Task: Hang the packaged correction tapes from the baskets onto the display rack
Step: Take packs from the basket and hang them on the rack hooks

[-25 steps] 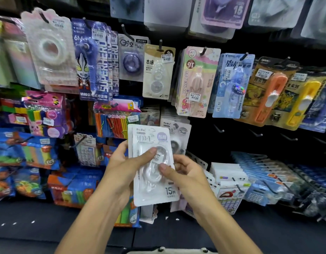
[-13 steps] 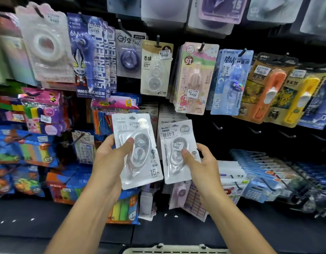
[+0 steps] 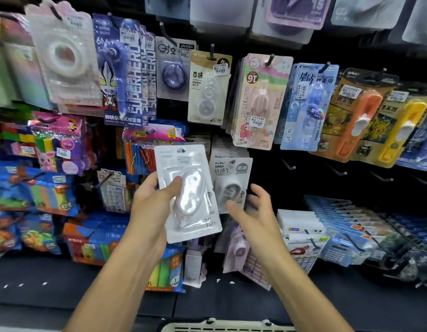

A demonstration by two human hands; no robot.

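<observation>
The right hand (image 3: 252,212) holds nothing now, its fingers spread and loose just in front of the rack; half a second back it pinched a white card-backed correction tape pack with a clear blister, and that hung pack (image 3: 231,180) now sits at the front of the stack on its peg, just beside and behind the pack still carried; I judge that one more piece is on the display and that the right hand is free to help with the next.

The left hand (image 3: 155,204) grips the remaining white blister-packed correction tape (image 3: 188,192), thumb pressed across the clear bubble and fingers behind the card; it is tilted a little, held up before the middle row of the black display rack (image 3: 267,164), its top edge overlapping the pink-headed bag of coloured sticks (image 3: 145,152) behind it.

Counting: two hands, one loaded and one free; one pack in hand; one like pack showing at the front of the peg, with more card edges stacked behind it that I cannot number; at least three bare black hooks (image 3: 289,165) to the right of that peg; one pale slotted plastic basket (image 3: 222,327), only its rim showing at the bottom edge, contents hidden.
</observation>
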